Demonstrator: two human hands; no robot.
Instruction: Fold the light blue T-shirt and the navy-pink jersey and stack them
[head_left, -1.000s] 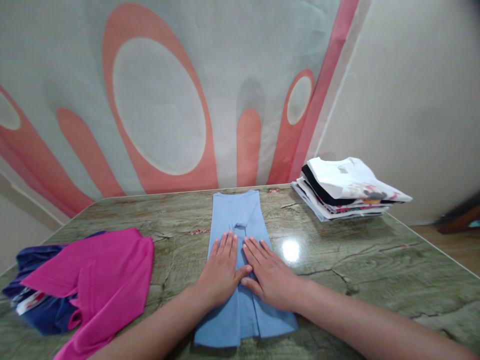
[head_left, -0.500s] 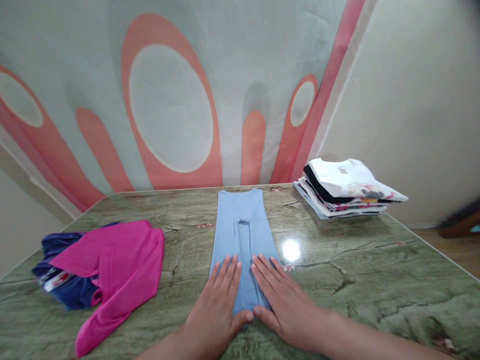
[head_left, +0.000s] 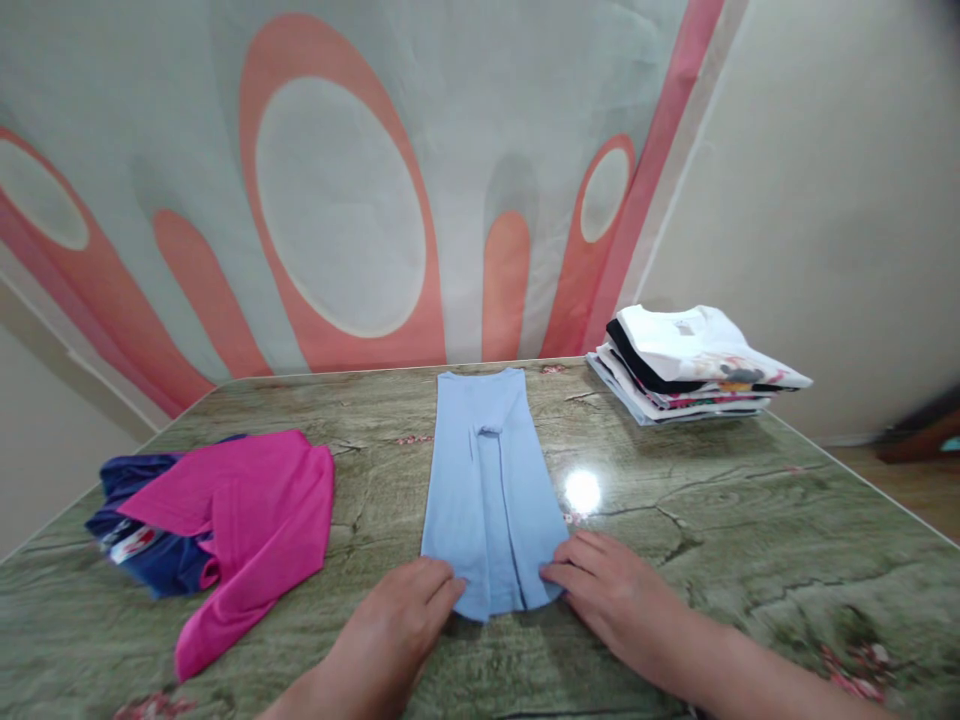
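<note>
A light blue shirt (head_left: 457, 480) lies flat on the table, its sides turned inward into a long narrow shape with the neckline at the far end. At its near left corner, my left hand (head_left: 409, 615) pinches the hem, fingers closed and partly tucked under. My right hand (head_left: 607, 590) grips the near right corner between thumb and fingers. Between the two hands the near edge of the cloth curves slightly and looks a little raised.
To the left lies a loose heap with a pink long-sleeved garment (head_left: 277, 510) over a dark blue one (head_left: 157, 560). A stack of folded shirts (head_left: 690, 345), white on top, sits at the back right. The wood-patterned table (head_left: 660, 470) meets a patterned wall behind.
Both hands lay flat on the blue shirt before. They have drawn back toward me and apart, and now hold the two near corners of its hem.
</note>
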